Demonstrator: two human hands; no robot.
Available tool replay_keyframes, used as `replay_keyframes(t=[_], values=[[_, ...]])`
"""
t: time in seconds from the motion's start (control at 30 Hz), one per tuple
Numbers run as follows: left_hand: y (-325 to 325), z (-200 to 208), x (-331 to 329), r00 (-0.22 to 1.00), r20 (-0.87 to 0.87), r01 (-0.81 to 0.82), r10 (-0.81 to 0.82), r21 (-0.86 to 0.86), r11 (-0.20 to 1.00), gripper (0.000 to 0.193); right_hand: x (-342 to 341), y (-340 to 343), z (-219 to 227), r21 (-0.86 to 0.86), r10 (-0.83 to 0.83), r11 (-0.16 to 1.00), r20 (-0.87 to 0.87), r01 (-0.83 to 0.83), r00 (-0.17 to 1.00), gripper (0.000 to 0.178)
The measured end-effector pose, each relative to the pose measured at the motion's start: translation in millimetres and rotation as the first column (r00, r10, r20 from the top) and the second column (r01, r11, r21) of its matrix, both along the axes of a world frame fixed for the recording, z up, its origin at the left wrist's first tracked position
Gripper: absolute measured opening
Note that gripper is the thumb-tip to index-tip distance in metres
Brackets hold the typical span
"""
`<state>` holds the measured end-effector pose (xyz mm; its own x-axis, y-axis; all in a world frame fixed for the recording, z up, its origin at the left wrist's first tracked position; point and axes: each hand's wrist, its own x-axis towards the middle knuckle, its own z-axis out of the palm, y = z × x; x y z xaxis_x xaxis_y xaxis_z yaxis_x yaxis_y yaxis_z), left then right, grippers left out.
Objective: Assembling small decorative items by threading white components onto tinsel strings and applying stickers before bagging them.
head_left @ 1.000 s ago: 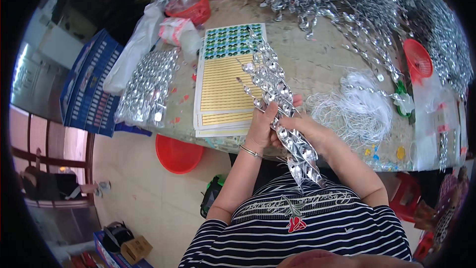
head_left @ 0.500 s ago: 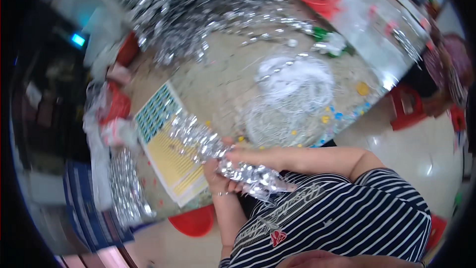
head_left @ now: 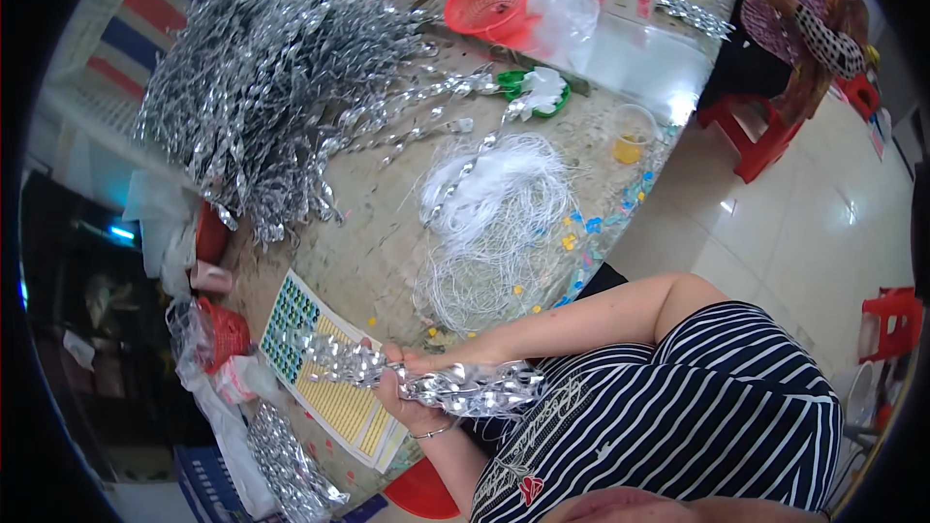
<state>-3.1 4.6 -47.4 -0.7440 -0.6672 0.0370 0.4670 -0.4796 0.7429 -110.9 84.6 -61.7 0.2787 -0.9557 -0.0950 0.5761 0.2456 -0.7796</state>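
A bundle of shiny silver foil strands (head_left: 480, 385) lies across both of my hands, above the near edge of the table. My left hand (head_left: 418, 411) is closed round its middle from below, with a thin bracelet at the wrist. From the right, my right hand (head_left: 426, 359) grips the same bundle, its fingers partly hidden by the foil. One end reaches over a sheet of small stickers (head_left: 339, 405), dark green-blue at the top and yellow below. The other end rests near my striped shirt. Just beyond my hands is a loose heap of white string (head_left: 499, 189).
A big pile of silver foil strands (head_left: 271, 77) fills the far left. Farther right are a red basket (head_left: 487, 8), a green dish of white pieces (head_left: 536, 93) and a plastic cup (head_left: 631, 136). Another silver bundle (head_left: 286, 465) lies at left. Another person (head_left: 790, 15) sits at far right.
My view has shifted, so more of the far foil pile and the other person shows. Both hands stay on the silver bundle, which now lies more level.
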Motion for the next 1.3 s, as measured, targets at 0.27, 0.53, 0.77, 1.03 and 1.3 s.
replay_keyframes(t=[0.27, 0.53, 0.77, 1.03, 1.3], values=[[11.6, 19.6, -14.2, 0.984, -0.001, -0.177, 0.178, 0.119, 0.977, 0.046, -61.9, 77.8, 40.4, -0.126, -0.275, 0.945, -0.806, 0.302, 0.524, 0.052], [6.6, 10.9, -2.2, 0.956, 0.044, -0.294, 0.291, 0.116, 0.949, 0.040, -237.5, 211.1, 80.4, -0.291, -0.606, 0.250, -0.791, 0.923, -0.085, 0.033], [-1.3, -14.6, 8.3, 0.965, 0.113, -0.245, 0.238, 0.049, 0.968, 0.035, -358.8, 326.0, -13.5, -0.275, 0.426, 0.311, -0.815, 0.910, -0.392, 0.068], [7.3, -11.6, 10.4, 0.934, 0.164, -0.327, 0.317, 0.040, 0.944, 0.035, -343.5, 307.2, -24.6, -0.291, 0.466, 0.291, -0.789, 0.911, -0.400, 0.061], [9.5, -9.7, 16.9, 0.961, 0.104, -0.263, 0.258, 0.039, 0.964, 0.034, -369.4, 319.0, -4.9, -0.265, 0.485, 0.432, -0.738, 0.862, -0.470, 0.028]])
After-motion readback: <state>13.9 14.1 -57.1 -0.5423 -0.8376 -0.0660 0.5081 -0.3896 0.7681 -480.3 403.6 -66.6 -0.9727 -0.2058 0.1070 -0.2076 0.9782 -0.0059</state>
